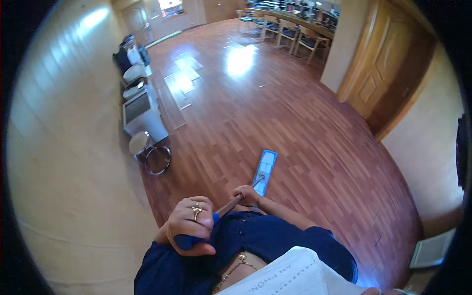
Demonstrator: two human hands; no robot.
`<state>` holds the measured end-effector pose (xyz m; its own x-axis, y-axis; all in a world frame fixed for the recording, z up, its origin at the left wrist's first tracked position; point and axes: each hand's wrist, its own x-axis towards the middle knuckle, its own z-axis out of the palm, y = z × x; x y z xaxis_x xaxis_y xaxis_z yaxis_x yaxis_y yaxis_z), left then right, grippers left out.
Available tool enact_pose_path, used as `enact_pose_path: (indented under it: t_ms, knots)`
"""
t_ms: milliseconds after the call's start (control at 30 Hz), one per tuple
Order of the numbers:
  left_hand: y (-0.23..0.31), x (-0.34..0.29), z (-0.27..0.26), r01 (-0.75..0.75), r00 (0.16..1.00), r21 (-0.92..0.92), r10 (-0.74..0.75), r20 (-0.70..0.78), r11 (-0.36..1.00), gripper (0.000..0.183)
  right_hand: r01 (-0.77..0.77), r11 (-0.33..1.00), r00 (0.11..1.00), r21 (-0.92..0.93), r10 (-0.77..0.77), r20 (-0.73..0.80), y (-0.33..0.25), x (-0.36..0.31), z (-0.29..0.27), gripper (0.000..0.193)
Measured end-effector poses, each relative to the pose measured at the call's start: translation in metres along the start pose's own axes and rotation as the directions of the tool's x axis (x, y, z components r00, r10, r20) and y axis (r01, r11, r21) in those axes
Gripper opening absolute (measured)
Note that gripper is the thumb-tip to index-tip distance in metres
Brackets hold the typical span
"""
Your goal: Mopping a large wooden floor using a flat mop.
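A flat mop (268, 160) with a blue and white rectangular head lies on the wood-plank floor (216, 132) ahead of me. Its handle runs back toward my body. My left hand (192, 223), with rings on a finger, is closed around the blue grip at the handle's upper end, in front of my chest. Lower down the shaft, my right hand (247, 196) is wrapped around it. Part of the shaft below the right hand is hidden by that hand.
Along the left wall stand a round stool (140, 142) with a metal ring base, a white box-like appliance (146, 120) and several other items. Chairs (312, 42) line a long counter at the far right. A wooden door (388, 59) is on the right, and a pale panel (432, 250) leans lower right.
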<state>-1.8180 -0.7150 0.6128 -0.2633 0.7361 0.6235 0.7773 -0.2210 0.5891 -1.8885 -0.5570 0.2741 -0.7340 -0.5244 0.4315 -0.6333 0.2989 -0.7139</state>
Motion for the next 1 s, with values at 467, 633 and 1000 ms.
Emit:
enact_pose_path:
  t_ms: [467,633,1000]
  knots:
    - [0.237,0.11,0.507,0.439,0.878,0.463,-0.258,-0.404,0.77,0.037,0.194,0.857,0.744,0.478,-0.446,0.498,-0.117,-0.383,-0.044,0.009]
    - [0.24,0.231,0.587,0.534,0.838,0.504,-0.343,-0.426,0.679,0.038,0.31,0.735,0.575,0.603,-0.65,0.497,-0.124,-0.44,-0.121,0.014]
    - [0.208,0.3,0.7,0.675,0.737,0.582,-0.37,-0.566,0.454,0.036,0.345,0.715,0.436,0.608,-0.696,0.571,-0.095,-0.506,-0.207,0.012]
